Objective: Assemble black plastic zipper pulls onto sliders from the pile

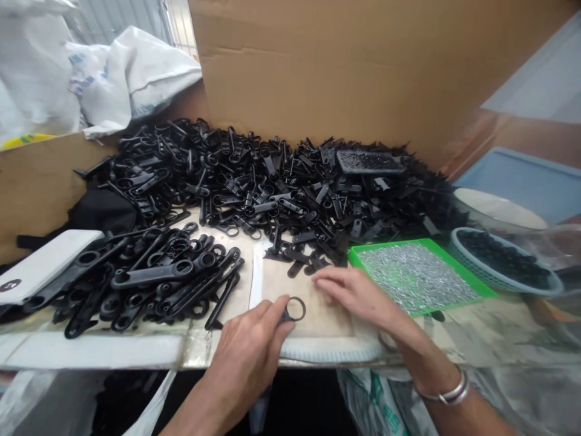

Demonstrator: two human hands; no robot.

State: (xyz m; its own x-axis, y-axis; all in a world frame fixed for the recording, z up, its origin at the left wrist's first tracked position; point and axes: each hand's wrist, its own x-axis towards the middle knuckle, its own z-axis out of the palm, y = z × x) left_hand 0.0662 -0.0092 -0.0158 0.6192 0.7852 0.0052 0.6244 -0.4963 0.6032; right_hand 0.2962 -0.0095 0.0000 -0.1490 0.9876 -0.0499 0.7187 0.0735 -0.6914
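Note:
My left hand (254,339) pinches a small black plastic part with a ring end (294,310) against the beige mat (327,321) at the table's front edge. My right hand (354,293) lies flat on the mat just right of it, fingers stretched toward a few loose black parts (302,260); it holds nothing. A silver bracelet (447,393) circles the right wrist. Behind both hands spreads a large heap of black plastic parts (272,188).
A green tray (354,254) of small silver pieces sits right of my right hand, a blue-grey basket (463,254) of black pieces beyond it. Longer black handles (154,275) are piled at left beside a white phone-like slab (45,263). Cardboard walls (340,66) stand behind.

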